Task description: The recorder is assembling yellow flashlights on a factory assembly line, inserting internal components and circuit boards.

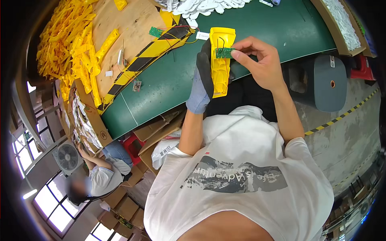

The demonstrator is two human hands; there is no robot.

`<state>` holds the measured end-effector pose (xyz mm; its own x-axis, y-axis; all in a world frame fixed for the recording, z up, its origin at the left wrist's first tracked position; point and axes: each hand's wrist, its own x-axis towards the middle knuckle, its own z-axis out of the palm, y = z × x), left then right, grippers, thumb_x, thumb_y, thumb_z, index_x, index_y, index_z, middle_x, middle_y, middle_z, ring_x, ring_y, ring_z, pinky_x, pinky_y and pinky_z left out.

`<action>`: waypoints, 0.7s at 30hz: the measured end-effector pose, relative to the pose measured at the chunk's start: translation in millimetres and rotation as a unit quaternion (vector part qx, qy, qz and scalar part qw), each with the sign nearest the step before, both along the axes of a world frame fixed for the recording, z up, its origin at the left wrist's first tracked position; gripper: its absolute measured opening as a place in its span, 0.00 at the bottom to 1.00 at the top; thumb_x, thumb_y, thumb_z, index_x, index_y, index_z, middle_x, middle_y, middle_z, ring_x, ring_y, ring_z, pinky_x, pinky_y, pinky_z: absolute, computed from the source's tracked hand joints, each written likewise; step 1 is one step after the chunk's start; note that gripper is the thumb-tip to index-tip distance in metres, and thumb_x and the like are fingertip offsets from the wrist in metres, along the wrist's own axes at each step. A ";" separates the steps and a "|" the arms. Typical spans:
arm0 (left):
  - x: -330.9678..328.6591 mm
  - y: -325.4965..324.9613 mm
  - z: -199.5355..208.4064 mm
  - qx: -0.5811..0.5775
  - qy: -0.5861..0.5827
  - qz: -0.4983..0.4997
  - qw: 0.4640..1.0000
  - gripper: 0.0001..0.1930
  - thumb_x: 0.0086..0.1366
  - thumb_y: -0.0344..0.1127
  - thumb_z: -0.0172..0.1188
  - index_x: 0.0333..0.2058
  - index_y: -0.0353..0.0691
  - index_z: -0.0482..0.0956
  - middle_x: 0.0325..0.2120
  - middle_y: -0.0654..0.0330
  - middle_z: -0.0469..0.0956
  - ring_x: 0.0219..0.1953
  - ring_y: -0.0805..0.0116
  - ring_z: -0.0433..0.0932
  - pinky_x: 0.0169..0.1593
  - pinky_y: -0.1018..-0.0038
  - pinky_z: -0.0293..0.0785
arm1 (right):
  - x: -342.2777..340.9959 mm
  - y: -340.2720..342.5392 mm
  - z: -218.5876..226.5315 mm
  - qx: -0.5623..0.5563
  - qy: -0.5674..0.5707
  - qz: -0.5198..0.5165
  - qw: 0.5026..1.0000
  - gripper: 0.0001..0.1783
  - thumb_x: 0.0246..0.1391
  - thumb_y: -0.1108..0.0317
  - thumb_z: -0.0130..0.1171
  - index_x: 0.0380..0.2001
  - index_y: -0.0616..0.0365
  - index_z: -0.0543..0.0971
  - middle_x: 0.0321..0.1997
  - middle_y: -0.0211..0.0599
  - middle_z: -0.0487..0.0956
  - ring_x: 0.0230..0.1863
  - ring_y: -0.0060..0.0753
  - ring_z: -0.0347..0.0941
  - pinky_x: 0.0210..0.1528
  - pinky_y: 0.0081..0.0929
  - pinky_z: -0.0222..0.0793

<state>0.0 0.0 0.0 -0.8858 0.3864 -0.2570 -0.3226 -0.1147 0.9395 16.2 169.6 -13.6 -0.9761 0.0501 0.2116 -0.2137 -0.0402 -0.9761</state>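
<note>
My left hand, in a grey-blue work glove with a dark palm, is closed on a long yellow plastic shell and holds it upright with its ribbed, hollow inside showing. Bare, my right hand pinches the right end of a small green circuit board between thumb and fingers. The board lies across the upper part of the shell; whether it touches the plastic I cannot tell. A thin dark wire loops up from it. Just left of the shell's top, a small white rectangular piece lies by the table edge strip.
A heap of yellow shells covers the wooden board at left. Another green circuit board with wires lies on its striped edge. White flat parts pile at the far side of the green table. A co-worker sits at lower left.
</note>
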 end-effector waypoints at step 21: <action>-1.0 6.0 -3.0 -0.043 0.037 0.035 0.998 0.33 0.70 0.65 0.31 0.56 0.42 0.65 0.32 0.58 0.76 0.23 0.69 0.78 0.26 0.74 0.77 | -2.6 -10.7 -12.3 -0.093 -0.038 -0.003 0.995 0.07 0.55 0.71 0.63 0.34 0.64 0.81 0.30 0.30 0.81 0.31 0.13 0.73 0.36 0.13 0.70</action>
